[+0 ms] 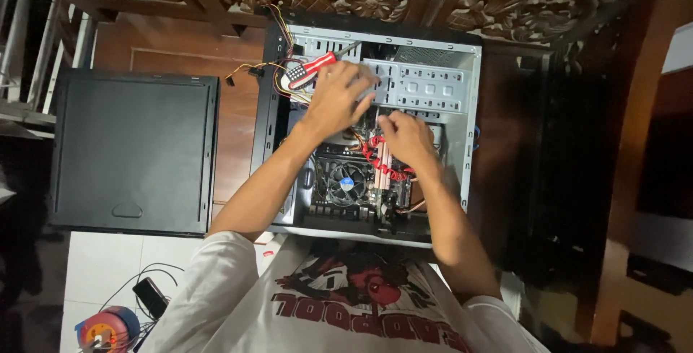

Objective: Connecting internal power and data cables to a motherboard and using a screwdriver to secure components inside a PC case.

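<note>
An open computer case [469, 107] lies on its side on a dark wooden surface, its motherboard, round cooler fan [347, 182] and silver drive cage [426, 86] exposed. My left hand [336, 97] reaches into the case near the drive cage, fingers curled; what they touch is hidden. A red-and-black screwdriver [312, 68] lies across the case's upper left, just beyond that hand. My right hand [406, 138] is lower, its fingers down among red cables [375, 154] beside the motherboard; whether it grips them is unclear.
The case's black side panel [133, 151] lies flat to the left. Loose coloured wires [249, 71] hang from the case's top left corner. A phone [150, 297], cables and an orange reel [108, 330] sit on the white floor at lower left. Carved wood runs along the top.
</note>
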